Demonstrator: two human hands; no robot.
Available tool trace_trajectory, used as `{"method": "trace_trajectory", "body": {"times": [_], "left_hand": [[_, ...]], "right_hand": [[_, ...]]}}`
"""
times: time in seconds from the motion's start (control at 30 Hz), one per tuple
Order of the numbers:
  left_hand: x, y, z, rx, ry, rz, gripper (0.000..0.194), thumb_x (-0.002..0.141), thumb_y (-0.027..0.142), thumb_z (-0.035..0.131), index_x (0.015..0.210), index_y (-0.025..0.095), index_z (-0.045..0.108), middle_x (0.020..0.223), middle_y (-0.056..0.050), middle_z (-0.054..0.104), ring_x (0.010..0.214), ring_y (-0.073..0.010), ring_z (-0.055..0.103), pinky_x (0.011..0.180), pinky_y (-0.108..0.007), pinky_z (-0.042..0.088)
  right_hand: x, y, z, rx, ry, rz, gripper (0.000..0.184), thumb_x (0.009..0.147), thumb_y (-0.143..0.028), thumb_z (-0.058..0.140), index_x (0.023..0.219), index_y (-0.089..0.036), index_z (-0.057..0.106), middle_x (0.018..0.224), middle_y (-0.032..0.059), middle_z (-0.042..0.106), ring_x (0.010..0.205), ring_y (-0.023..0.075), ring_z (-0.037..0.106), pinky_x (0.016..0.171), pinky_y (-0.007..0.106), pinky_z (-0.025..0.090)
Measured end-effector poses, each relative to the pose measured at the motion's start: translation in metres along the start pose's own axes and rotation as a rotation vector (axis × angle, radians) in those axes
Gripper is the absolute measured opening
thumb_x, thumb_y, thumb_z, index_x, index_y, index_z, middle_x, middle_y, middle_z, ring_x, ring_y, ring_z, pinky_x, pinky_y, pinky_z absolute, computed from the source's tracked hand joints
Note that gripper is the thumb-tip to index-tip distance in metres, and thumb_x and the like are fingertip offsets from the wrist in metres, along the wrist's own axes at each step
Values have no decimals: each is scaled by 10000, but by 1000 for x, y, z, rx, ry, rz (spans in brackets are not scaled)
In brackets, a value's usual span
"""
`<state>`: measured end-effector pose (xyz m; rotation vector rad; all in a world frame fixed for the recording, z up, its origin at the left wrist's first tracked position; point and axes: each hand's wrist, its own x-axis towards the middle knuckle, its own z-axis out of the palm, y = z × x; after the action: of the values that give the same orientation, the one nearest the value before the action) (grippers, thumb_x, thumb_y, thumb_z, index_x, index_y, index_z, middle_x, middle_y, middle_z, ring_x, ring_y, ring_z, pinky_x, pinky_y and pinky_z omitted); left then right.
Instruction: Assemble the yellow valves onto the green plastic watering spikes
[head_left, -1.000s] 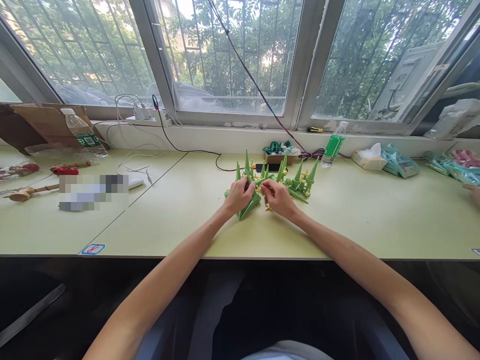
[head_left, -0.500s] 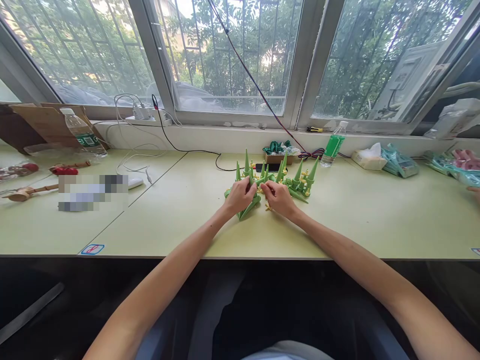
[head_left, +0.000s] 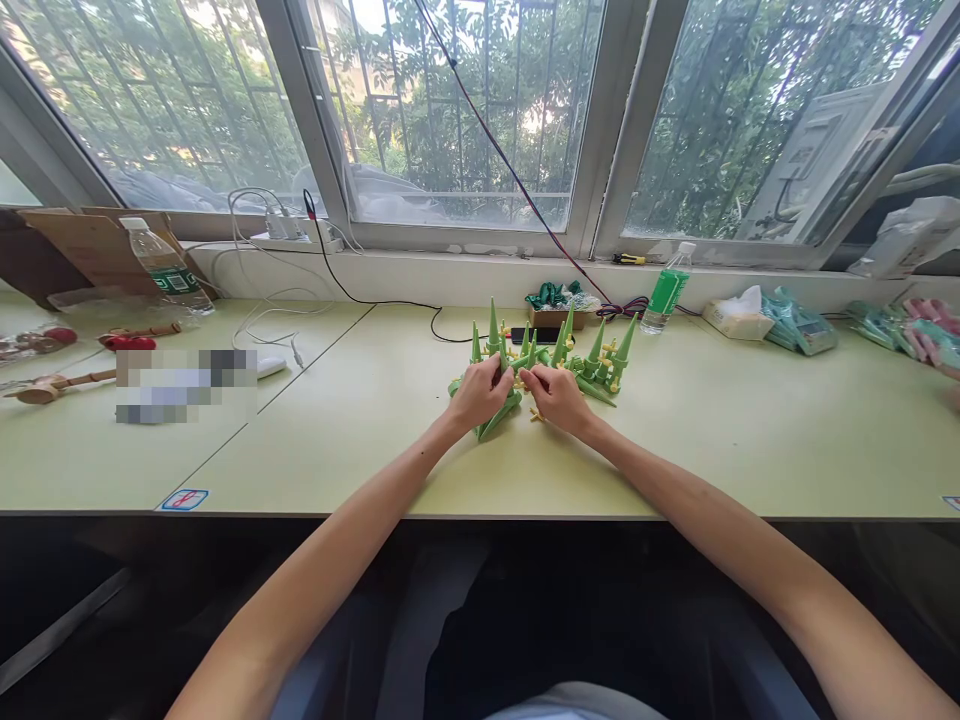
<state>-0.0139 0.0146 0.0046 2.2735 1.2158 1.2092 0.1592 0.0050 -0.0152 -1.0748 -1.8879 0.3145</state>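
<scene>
Above the middle of the table my left hand [head_left: 480, 391] is closed, thumb against fingers, on a green pointed plastic piece [head_left: 503, 352] whose tip sticks up past the knuckles. Close beside it, my right hand [head_left: 556, 394] is pinched shut; whatever lies between its fingertips is hidden. Several green cones with yellow connectors [head_left: 600, 365] stand upright behind and to the right of my hands. More green pieces [head_left: 499, 415] lie under my left hand. A small yellow connector [head_left: 536, 415] rests on the table just below my right hand.
Behind the cones are a black phone [head_left: 534, 336] and a small box [head_left: 551, 317]. A green-labelled bottle [head_left: 667, 290], tissue pack [head_left: 739, 315] and teal bags [head_left: 799, 322] sit right. Cables [head_left: 277, 310], another bottle [head_left: 169, 268] and a wooden toy [head_left: 45, 388] are left.
My hands hold almost the same place and grip; the right one has shifted very slightly left. At the far right edge, pink items and part of another person's hand have moved a little.
</scene>
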Motion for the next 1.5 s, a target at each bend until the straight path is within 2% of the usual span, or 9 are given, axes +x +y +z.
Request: {"method": "trace_trajectory", "body": {"times": [0.1,0.27,0.37,0.5,0.67,0.97,1.1,1.33,1.5], "left_hand": [[0,0,0,0,2,-18,255,911,298,457,683,212,386,560,39,425,520,-116,359,557,-272,301],[2,-1,0,5,37,-54,281,909,290,470,662,211,361,565,36,427,528,-113,359,556,-268,293],[2,-1,0,13,48,-60,288,906,283,473,656,211,349,563,36,424,529,-113,355,557,-269,290],[1,-1,0,9,29,-47,280,908,291,466,664,213,353,566,35,429,529,-115,360,558,-269,295],[0,0,0,24,2,-8,234,907,294,461,694,209,417,577,30,461,534,-122,394,565,-269,316],[2,-1,0,9,41,-51,284,906,297,470,660,211,359,564,35,426,537,-115,356,557,-269,295],[1,0,-1,5,35,-50,284,902,300,472,656,211,359,568,31,430,543,-117,365,556,-270,300],[1,1,-1,-18,6,4,266,891,327,478,667,204,404,611,22,431,576,-122,374,561,-273,317],[2,-2,0,-48,2,-11,266,891,331,487,671,207,402,641,11,436,606,-129,391,571,-281,334]], "right_hand": [[0,-2,-1,18,1,10,506,996,-558,403,639,-202,449,576,-7,515,543,124,431,567,268,327],[-2,-8,-3,110,-39,33,342,968,-503,484,867,-191,580,655,-11,577,521,118,460,546,256,357],[-2,-8,-2,118,-57,9,313,959,-483,492,901,-191,589,707,4,600,546,122,471,551,257,368],[-2,-5,-1,111,-55,10,348,966,-496,475,814,-197,566,616,-19,536,529,122,438,549,259,351],[0,-3,-2,22,-39,1,517,985,-577,404,632,-203,465,552,-18,465,531,120,389,543,267,310],[-2,-6,-2,108,-66,11,331,952,-508,500,904,-193,591,696,-1,600,530,121,461,558,263,371],[-1,-5,-1,104,-71,8,348,960,-500,477,851,-191,595,664,-6,577,540,122,453,559,261,368],[0,-1,-2,32,-76,7,558,986,-603,377,629,-194,512,540,-11,502,526,122,428,562,269,331],[-1,-2,-2,21,-57,30,544,998,-594,374,647,-195,493,545,-7,516,527,121,429,568,275,325]]}}
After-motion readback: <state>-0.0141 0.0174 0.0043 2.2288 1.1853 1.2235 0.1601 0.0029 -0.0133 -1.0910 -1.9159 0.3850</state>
